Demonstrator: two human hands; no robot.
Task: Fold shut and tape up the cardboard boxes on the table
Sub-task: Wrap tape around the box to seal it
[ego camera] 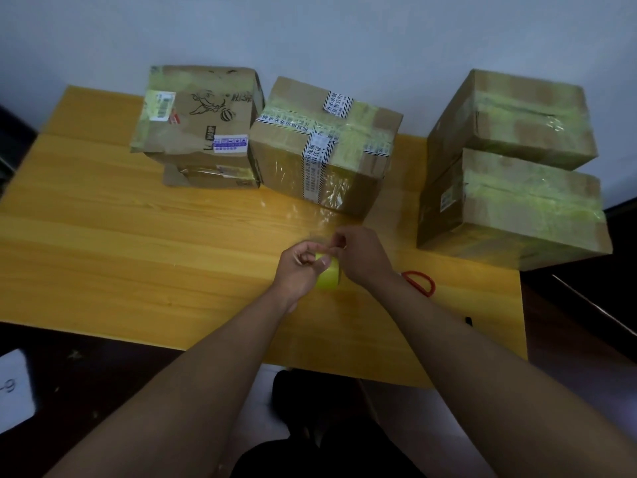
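Note:
Both hands meet over the middle of the yellow wooden table (103, 236). My left hand (298, 270) grips a roll of yellowish clear tape (327, 279), thumb on its top. My right hand (360, 255) pinches the tape's loose end just above the roll. Several cardboard boxes stand at the back: a creased one with a cartoon print (198, 122) at the left, one crossed with printed white tape (324, 146) in the middle, and two stacked taped boxes (513, 160) at the right. All their top flaps lie shut.
Red-handled scissors (422, 282) lie on the table right of my right wrist. A small flat carton (210, 175) sits under the cartoon box. A pale wall rises behind the boxes. Dark floor surrounds the table, with a white sheet (13, 388) at the lower left.

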